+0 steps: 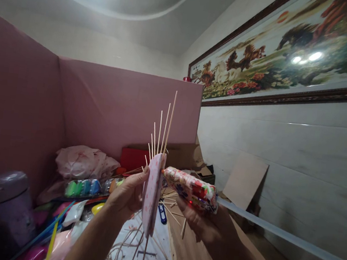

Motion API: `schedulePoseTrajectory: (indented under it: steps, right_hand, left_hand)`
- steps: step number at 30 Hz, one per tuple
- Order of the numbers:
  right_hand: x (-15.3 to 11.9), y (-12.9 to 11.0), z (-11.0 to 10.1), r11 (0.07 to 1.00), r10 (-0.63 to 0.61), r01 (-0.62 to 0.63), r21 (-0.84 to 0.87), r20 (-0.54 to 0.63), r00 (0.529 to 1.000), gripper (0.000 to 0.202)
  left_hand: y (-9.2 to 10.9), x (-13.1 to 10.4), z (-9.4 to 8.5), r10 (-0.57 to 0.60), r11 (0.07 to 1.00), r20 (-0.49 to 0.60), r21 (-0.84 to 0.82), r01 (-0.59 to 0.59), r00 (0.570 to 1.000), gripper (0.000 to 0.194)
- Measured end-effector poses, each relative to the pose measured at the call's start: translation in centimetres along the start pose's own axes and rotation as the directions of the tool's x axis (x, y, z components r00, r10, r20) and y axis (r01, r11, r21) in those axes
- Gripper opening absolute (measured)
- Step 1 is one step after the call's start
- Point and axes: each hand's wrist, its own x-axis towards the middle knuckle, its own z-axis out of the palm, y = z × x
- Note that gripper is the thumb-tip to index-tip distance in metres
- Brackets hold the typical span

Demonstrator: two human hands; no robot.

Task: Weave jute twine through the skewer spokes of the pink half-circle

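Note:
My left hand grips the left edge of a pale pink, dotted flat piece, seen nearly edge-on and upright. Thin wooden sticks rise from its top, stepping up in height toward the right; one stick also shows below it. My right hand is wrapped round a glue gun covered in colourful patterned wrapping. The gun's nozzle meets or nearly meets the right side of the pink piece; exact contact is hard to tell. A long translucent glue stick runs out of the gun's back.
Loose wooden sticks and a blue cutter lie on the table beyond my hands. Tangled string is in front. Left are a lilac container, bagged coloured clay and packets. A pink partition stands behind; a cardboard sheet leans right.

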Motion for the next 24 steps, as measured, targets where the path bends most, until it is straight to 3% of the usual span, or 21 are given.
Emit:
schedulePoseTrajectory:
  steps: [5,11,18,24]
  right_hand:
    - [0.1,-0.3,0.3,0.985,0.043,-0.052,0.163,0.055,0.998,0.033]
    - [0.0,-0.7,0.8,0.938,0.070,-0.083,0.335,0.051,0.996,0.014]
    - [0.3,-0.9,1.1,0.914,0.140,-0.167,0.369,0.099,0.985,0.032]
    - [0.5,-0.8,1.2,0.905,0.152,-0.184,0.384,0.113,0.982,0.030]
  left_hand:
    - [0.0,-0.2,0.1,-0.020,1.000,-0.028,-0.013,0.020,0.999,0.014]
    - [0.0,-0.3,0.5,-0.036,0.996,0.060,-0.083,0.041,0.998,0.021]
    - [-0.3,0.0,-0.1,-0.047,0.995,0.093,-0.088,0.056,0.995,0.020]
    - [-0.3,0.0,-0.1,-0.058,0.993,0.114,-0.100,0.069,0.992,0.021]
